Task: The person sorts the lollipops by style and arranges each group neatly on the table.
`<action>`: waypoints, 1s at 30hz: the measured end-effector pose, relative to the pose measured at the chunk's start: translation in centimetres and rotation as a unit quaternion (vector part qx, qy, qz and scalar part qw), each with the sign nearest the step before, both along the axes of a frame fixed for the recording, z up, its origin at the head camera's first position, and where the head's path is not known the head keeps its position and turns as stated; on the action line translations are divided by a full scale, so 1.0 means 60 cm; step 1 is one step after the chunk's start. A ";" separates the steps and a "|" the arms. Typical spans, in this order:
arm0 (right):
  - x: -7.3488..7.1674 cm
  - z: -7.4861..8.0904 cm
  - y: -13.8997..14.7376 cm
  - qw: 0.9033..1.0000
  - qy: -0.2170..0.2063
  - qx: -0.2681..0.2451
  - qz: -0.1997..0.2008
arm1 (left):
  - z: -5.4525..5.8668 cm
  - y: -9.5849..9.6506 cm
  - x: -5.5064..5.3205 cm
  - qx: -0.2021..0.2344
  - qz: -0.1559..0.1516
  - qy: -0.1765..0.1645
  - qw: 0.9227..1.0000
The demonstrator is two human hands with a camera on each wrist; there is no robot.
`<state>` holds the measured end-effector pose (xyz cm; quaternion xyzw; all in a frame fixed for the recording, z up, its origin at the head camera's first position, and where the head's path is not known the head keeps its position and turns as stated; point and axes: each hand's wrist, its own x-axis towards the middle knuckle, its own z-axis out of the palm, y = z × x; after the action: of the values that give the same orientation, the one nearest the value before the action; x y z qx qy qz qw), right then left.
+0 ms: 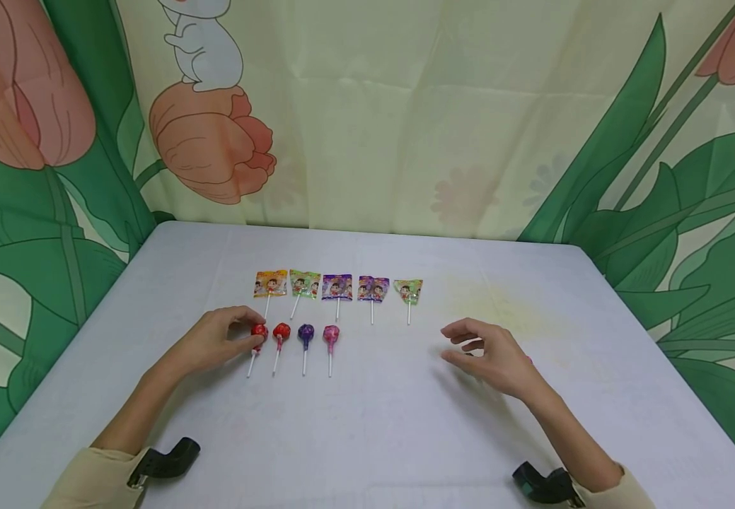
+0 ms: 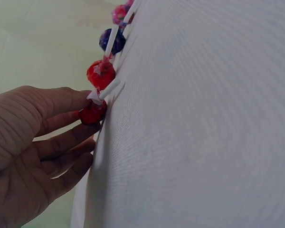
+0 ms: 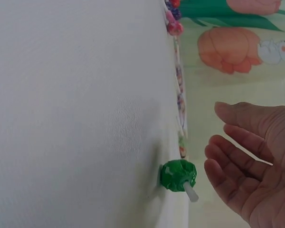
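My left hand is at the left end of the front row, thumb and fingers pinching the leftmost red lollipop around its wrapped head. Beside it lie a second red lollipop, a dark purple lollipop and a pink lollipop, sticks toward me. Over the right part of the table, my right hand holds nothing, its fingers loosely bent. A green lollipop stands out close to those fingers in the right wrist view; in the head view that hand hides it.
Behind the front row lies a row of flat-wrapped lollipops: an orange one, a green one, two purple ones and another green one. A white cloth covers the table. A printed curtain hangs behind.
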<state>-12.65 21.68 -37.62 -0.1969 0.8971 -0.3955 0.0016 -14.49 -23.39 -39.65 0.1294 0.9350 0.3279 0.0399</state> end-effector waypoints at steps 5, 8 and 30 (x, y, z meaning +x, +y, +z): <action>0.002 -0.002 0.018 1.000 -0.006 0.017 -0.007 | 0.000 0.000 -0.001 -0.001 0.003 -0.004 1.000; 0.004 -0.004 0.026 1.000 -0.008 0.024 -0.013 | 0.000 0.001 -0.001 -0.001 0.005 -0.005 1.000; 0.016 -0.014 0.049 0.998 -0.037 0.050 0.000 | 0.003 0.002 0.003 0.004 0.001 -0.002 1.000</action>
<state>-11.71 24.63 -38.46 -0.1817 0.9150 -0.3575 0.0446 -14.33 -23.26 -39.49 0.1284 0.9336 0.3320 0.0406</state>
